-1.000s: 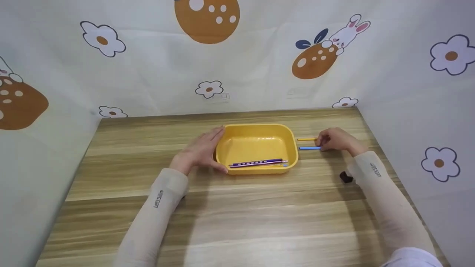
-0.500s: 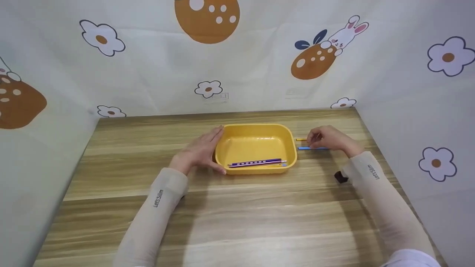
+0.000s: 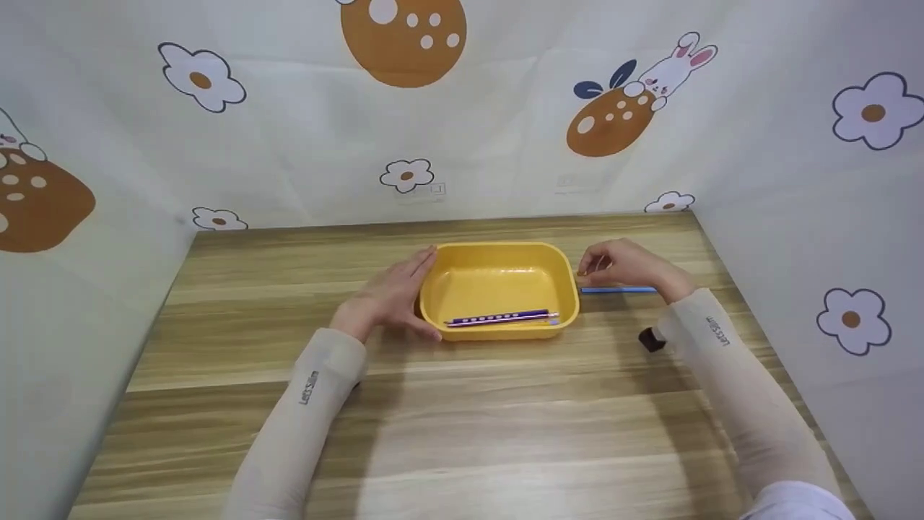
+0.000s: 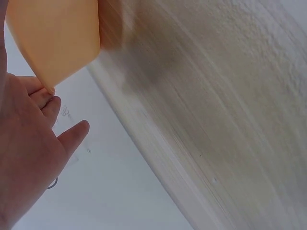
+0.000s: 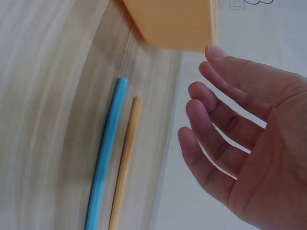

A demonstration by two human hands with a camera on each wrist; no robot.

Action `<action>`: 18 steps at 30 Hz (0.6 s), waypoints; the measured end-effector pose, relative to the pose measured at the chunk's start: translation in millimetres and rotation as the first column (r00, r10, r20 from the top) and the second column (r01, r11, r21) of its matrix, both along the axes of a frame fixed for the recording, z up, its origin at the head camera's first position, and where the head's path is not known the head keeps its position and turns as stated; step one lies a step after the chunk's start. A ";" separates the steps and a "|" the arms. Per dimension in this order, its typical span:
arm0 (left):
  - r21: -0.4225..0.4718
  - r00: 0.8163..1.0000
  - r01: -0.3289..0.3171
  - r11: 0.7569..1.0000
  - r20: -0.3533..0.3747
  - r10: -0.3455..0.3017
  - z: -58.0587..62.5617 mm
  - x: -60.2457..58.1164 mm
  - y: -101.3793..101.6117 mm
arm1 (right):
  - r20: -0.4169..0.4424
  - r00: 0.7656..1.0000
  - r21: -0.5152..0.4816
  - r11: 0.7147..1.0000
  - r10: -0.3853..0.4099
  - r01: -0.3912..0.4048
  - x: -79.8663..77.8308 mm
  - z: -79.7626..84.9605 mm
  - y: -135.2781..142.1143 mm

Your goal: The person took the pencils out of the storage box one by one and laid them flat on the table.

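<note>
We saw a yellow tray of smooth plastic, glossy on its inner floor, above a wood-grained tabletop with a soft sheen. The blue stick and yellow stick looked smooth to us, the purple pencil shiny. We found the printed backdrop matt and faintly creased, the sleeves thin cloth.

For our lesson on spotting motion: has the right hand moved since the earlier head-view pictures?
Yes: against the yellow tray in the head view, the right hand has moved left, towards it.
</note>
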State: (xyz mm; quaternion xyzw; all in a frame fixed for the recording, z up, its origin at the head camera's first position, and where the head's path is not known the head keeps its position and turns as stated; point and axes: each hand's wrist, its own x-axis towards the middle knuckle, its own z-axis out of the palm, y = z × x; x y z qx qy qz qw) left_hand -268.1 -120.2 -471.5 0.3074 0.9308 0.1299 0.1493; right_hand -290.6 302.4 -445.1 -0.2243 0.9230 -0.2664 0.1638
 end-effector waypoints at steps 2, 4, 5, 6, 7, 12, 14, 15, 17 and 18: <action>0.000 1.000 -0.002 1.000 -0.002 0.002 -0.3 0.1 -0.1 | 0.019 1.000 0.007 1.000 0.007 -0.007 -0.2 1.5 -2.7; -0.003 1.000 -0.003 1.000 -0.003 0.003 -0.7 0.5 -0.2 | 0.036 0.999 0.018 1.000 0.005 -0.006 0.3 3.0 -5.1; -0.006 1.000 -0.002 1.000 -0.003 0.002 -0.9 0.7 -0.2 | 0.037 0.999 0.023 1.000 0.002 -0.002 0.7 4.0 -6.1; -0.009 1.000 0.001 1.000 -0.004 -0.001 -1.1 1.0 -0.2 | 0.034 0.999 0.028 1.000 -0.006 0.006 1.1 5.1 -7.4; -0.010 1.000 0.005 1.000 -0.006 -0.005 -1.3 1.4 -0.2 | 0.026 1.000 0.038 0.999 -0.016 0.015 1.6 6.5 -9.0; -0.007 1.000 0.011 1.000 -0.005 -0.011 -1.6 1.9 -0.5 | -0.017 1.000 0.064 0.998 -0.018 0.019 3.2 17.0 -23.7; 0.006 1.000 0.007 1.000 0.004 -0.007 -1.8 1.2 -0.2 | -0.012 1.000 0.056 0.998 0.011 -0.010 2.9 21.4 -32.5; 0.012 1.000 0.000 1.000 0.013 -0.001 -1.9 0.8 0.1 | -0.009 0.999 0.050 0.998 0.030 -0.030 2.5 22.9 -37.2; 0.019 1.000 -0.004 1.000 0.022 0.004 -2.2 0.4 0.5 | 0.003 0.998 0.045 0.997 0.059 -0.060 2.6 24.4 -47.5; 0.020 1.000 -0.009 1.000 0.029 0.008 -2.3 0.3 0.8 | 0.010 0.997 0.042 0.996 0.074 -0.075 2.6 24.2 -52.3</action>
